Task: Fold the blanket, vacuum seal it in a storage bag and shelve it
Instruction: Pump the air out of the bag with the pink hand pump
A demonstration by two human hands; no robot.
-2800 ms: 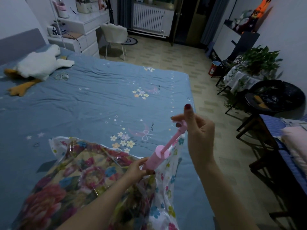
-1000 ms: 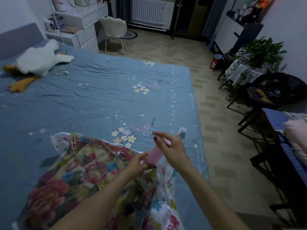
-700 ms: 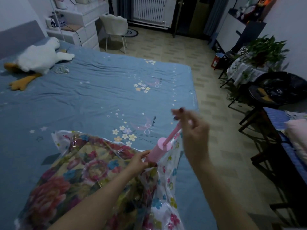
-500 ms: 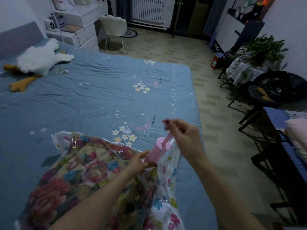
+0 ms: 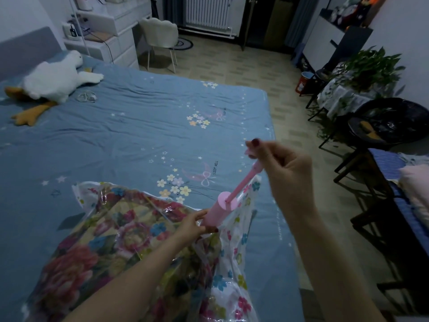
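One storage bag [image 5: 234,270], clear plastic printed with small flowers, lies on the blue bed sheet [image 5: 130,126]; a folded blanket [image 5: 97,247] with large pink floral print fills it. Left hand [image 5: 192,226] grips the pink pump [image 5: 219,211] cylinder at the bag. Right hand [image 5: 285,168] pinches the raised plunger handle.

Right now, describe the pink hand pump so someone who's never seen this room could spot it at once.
Start at the blue bed and look to its near right corner, where a floral blanket lies in a clear storage bag. The pink hand pump stands tilted on that bag, its barrel gripped by the left hand and its thin plunger rod pulled out by the right hand. It is the only plain pink cylinder among flower prints.
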